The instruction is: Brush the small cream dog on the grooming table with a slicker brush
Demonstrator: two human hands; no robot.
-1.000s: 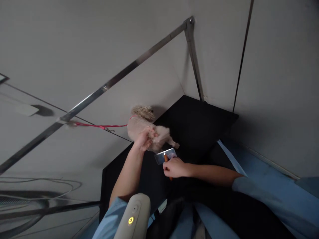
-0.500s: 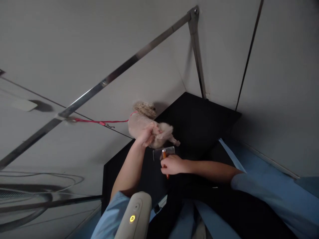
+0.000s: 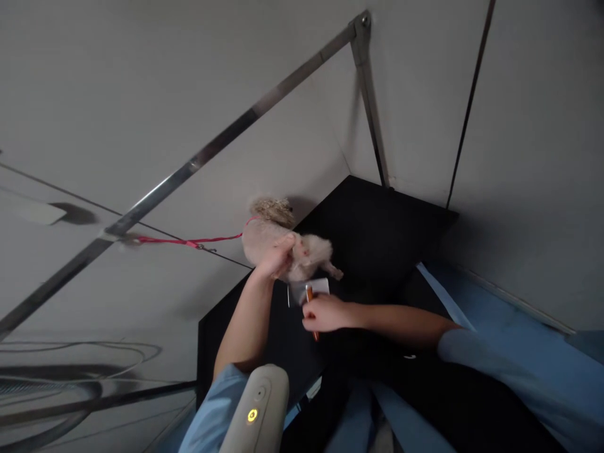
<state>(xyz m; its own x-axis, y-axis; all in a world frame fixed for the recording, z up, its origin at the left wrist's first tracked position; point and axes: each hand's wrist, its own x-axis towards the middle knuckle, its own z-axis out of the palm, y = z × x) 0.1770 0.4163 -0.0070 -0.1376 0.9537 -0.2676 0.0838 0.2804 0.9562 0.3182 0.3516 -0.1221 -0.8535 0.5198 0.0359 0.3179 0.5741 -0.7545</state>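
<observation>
A small pale curly-haired dog (image 3: pixel 264 236) stands on a black table (image 3: pixel 377 233), tied by a red leash (image 3: pixel 189 241) to a metal bar (image 3: pixel 198 165). My left hand (image 3: pixel 277 259) is closed on the dog's hind part, near its back leg. My right hand (image 3: pixel 323 313) grips the orange handle of a slicker brush (image 3: pixel 309 290), whose flat head lies against the fur just under the dog's rear.
A metal grooming arm with an upright post (image 3: pixel 372 113) rises from the table's far corner. Grey walls stand close behind. A pale grey device with a lit yellow button (image 3: pixel 257 409) hangs at my chest. Blue sleeves and a dark apron fill the bottom right.
The brush has moved up and left, from beside the dog's hind feet to against its rear. My left hand keeps its hold; the view shifted slightly.
</observation>
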